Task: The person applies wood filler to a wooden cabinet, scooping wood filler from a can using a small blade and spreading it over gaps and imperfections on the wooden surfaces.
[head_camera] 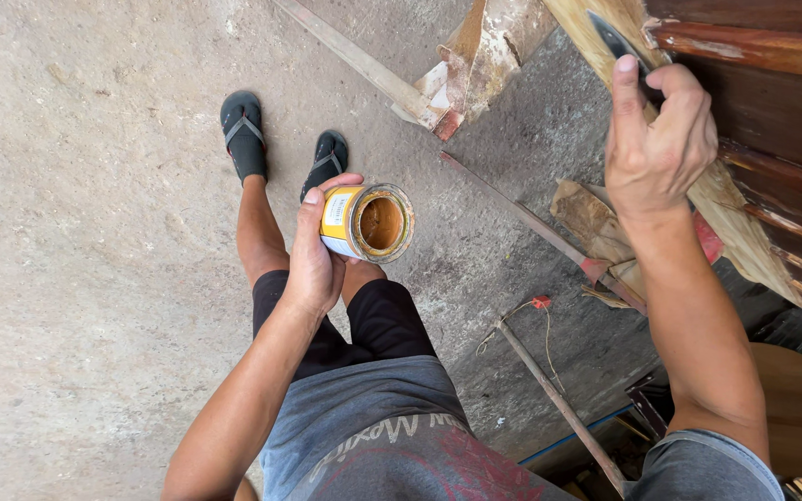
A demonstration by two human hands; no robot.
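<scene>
The left hand (313,255) grips an open yellow tin (364,223), tipped so its brown-coated inside faces up, above the sandalled feet (280,148) on the concrete floor (76,232). Up and right of the tin, the right hand (656,139) is clenched round a dark brush handle (619,42), held against the reddish-brown wood panel (772,102). It looks like coating is under way; a further stroke would want the brush reloaded from the tin.
</scene>
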